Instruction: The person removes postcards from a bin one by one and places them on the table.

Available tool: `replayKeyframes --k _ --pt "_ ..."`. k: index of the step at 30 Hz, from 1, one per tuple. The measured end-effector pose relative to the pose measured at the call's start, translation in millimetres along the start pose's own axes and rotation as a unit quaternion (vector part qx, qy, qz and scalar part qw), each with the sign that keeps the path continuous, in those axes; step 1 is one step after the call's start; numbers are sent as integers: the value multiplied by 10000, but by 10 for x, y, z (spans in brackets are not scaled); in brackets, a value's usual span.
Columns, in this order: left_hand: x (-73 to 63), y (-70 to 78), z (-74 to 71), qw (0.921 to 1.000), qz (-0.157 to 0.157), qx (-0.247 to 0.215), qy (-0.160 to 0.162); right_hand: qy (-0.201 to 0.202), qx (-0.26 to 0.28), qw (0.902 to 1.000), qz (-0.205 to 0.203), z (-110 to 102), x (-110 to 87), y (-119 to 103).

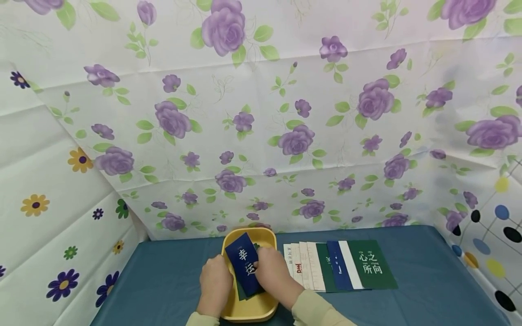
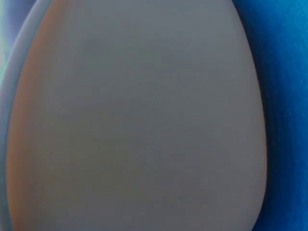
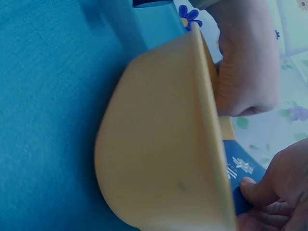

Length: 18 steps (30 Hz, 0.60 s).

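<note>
My right hand pinches a dark blue card with white Chinese characters, thumb on its face, tilted over the yellow basin. Under it a dark green card shows at the edges. At the basin's left rim, my left hand has its fingers curled over the edge; the fingertips are hidden. The right wrist view shows the basin's outer wall, with the blue card and right thumb beyond the rim. A large blurred greyish surface fills the left wrist view.
Right of the basin lies an overlapping row of cards, with a green card on top at the right end, then white, blue, green and pale ones. A blue cloth covers the table. Flowered sheets hang behind and at the sides.
</note>
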<state>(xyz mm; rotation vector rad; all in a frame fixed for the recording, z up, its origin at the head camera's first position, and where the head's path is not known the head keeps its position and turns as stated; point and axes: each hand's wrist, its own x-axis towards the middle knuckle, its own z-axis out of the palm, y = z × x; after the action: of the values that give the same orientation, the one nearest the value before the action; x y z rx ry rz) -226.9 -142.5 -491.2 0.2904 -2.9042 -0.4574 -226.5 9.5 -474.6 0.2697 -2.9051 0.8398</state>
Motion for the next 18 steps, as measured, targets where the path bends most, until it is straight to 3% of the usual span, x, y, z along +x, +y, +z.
replayKeyframes --k 5,18 --pt "9 -8 -5 10000 -20 -7 -33 211 278 9993 -96 -105 14 41" --pt "5 -6 2 10000 33 41 -62 475 828 9954 103 -426 -34 256"
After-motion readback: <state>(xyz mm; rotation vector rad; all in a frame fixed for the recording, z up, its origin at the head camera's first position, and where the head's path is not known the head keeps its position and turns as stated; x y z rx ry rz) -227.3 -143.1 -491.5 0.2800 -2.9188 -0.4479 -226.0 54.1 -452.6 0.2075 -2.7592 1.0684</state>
